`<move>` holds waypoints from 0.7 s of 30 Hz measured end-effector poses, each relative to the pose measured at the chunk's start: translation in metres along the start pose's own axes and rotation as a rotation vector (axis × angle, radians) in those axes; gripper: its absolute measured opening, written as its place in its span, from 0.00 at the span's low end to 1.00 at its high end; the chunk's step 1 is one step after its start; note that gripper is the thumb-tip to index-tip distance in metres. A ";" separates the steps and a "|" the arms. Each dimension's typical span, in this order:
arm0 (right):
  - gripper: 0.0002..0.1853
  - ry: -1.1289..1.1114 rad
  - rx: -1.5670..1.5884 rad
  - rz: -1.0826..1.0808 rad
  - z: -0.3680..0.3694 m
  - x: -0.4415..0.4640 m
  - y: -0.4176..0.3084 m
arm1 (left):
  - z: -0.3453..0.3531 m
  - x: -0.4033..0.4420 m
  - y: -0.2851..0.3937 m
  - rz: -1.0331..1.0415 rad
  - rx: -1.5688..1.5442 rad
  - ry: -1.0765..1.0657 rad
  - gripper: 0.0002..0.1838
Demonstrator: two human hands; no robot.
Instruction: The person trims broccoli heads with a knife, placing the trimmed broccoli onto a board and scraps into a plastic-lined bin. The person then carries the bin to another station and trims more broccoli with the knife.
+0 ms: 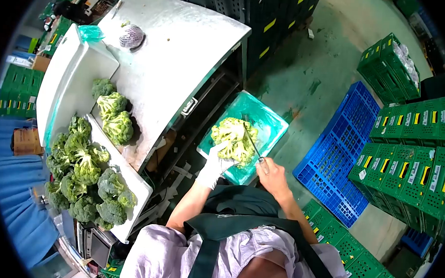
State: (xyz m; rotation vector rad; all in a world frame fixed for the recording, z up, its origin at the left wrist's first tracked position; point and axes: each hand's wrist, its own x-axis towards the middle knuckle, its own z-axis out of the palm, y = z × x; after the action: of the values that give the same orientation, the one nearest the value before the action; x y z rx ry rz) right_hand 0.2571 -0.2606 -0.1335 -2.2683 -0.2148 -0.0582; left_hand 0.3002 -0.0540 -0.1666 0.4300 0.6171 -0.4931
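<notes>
My left hand (215, 168), in a white glove, grips a pale yellow-green broccoli head (229, 134) from below and the left. My right hand (272, 176) is bare and closed around the handle of a knife (252, 144). The blade lies against the right side of the florets; how deep it reaches is hard to see. Both hands are over a bin lined with green plastic (273, 122), which stands beside the metal table.
On the metal table (187, 36) lie several broccoli heads (115, 118) and a netted round item (131, 36). More broccoli (82, 174) fills a white tray (135, 192) at left. A blue pallet (332, 155) and stacked green crates (402, 173) stand at right.
</notes>
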 end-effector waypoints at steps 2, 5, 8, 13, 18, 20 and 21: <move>0.12 0.012 -0.016 0.037 -0.015 0.004 -0.012 | -0.020 0.004 0.000 0.116 0.153 -0.060 0.25; 0.13 0.019 -0.054 0.001 -0.024 0.005 -0.029 | 0.002 -0.014 0.017 0.003 -0.030 0.055 0.25; 0.12 0.020 -0.118 -0.093 -0.022 0.003 -0.043 | 0.025 -0.040 0.023 -0.002 0.239 0.045 0.26; 0.12 0.039 -0.185 -0.122 -0.011 0.004 -0.046 | 0.029 -0.056 0.012 0.040 0.132 0.000 0.26; 0.12 0.042 -0.203 -0.074 0.012 -0.008 -0.031 | 0.013 -0.061 0.003 0.037 0.181 0.092 0.30; 0.13 0.006 -0.195 -0.001 0.027 -0.019 -0.020 | 0.005 -0.064 -0.001 0.050 0.269 0.160 0.30; 0.13 -0.033 -0.188 0.062 0.034 -0.024 -0.014 | -0.006 -0.059 -0.003 0.060 0.299 0.144 0.29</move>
State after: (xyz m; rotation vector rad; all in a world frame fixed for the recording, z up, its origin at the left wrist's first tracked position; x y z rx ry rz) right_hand 0.2299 -0.2288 -0.1480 -2.4631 -0.1624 -0.0085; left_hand 0.2544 -0.0360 -0.1342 0.7703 0.6689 -0.5015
